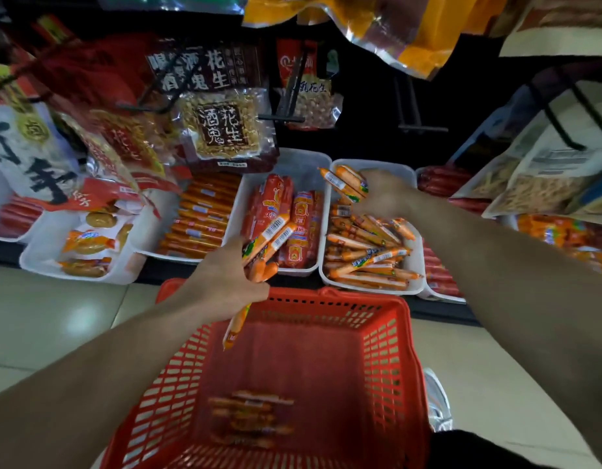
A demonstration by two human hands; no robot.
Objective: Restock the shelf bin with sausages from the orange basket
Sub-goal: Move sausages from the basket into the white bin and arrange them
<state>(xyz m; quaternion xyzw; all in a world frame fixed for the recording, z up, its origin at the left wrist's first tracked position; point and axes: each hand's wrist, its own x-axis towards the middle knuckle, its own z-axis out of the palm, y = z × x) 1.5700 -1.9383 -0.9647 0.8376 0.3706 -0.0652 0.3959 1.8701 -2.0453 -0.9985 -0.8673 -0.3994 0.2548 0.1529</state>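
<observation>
As two hands [225, 280] [382, 194] grip sausages [272, 236], one basket [326, 295]

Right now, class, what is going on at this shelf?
A person is restocking sausages. The right hand holds a small bunch over the white shelf bin, which is already well filled. The left hand grips a second bunch above the orange basket, where a few blurred sausages lie on the bottom.
</observation>
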